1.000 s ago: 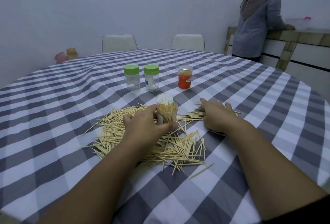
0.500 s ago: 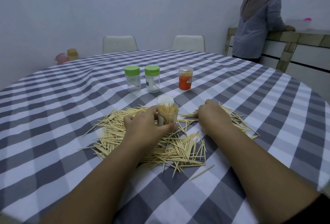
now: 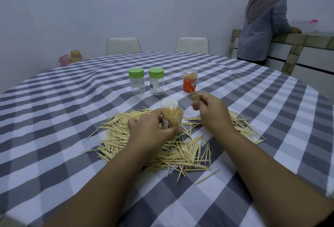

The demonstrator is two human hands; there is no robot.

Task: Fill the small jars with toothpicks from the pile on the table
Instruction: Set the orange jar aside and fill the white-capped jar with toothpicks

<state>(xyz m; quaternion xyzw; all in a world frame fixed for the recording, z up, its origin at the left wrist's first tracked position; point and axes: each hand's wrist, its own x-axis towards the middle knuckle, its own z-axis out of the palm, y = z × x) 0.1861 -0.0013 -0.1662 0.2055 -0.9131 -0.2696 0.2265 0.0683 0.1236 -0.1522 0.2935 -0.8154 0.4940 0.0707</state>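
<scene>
Your left hand (image 3: 153, 129) is curled round the open jar (image 3: 173, 117), thumb across its near side and fingers on its far side, holding it upright over the pile of toothpicks (image 3: 173, 145). The jar is clear, crowded with toothpicks standing on end, and carries a white label on the side toward your palm. Whether its base touches the pile or hangs just above it is hard to tell, since your hand covers it.

Just to the right of that grasp and a little higher, your right hand (image 3: 209, 111) is lifted off the table, pinching a small bunch of toothpicks (image 3: 196, 96) between thumb and fingertips; the bunch sticks up and away from you, apart from the jar's mouth.

Directly behind the held jar lies a white lid (image 3: 169, 102), flat on the checked tablecloth (image 3: 72, 118). Under and around both hands the pile spreads across the cloth, with 1 stray toothpick (image 3: 207, 177) lying apart on the near right.

Farther out from your grip stand 2 green-capped jars (image 3: 146, 83), side by side, each nearly empty with a toothpick or so inside. To their right is the orange-labelled jar (image 3: 190, 82), filled and closed with a clear lid.

Beyond the table are 2 white chairs (image 3: 123, 45), and at far right a person (image 3: 263, 18) stands at a counter (image 3: 298, 45), facing away.
</scene>
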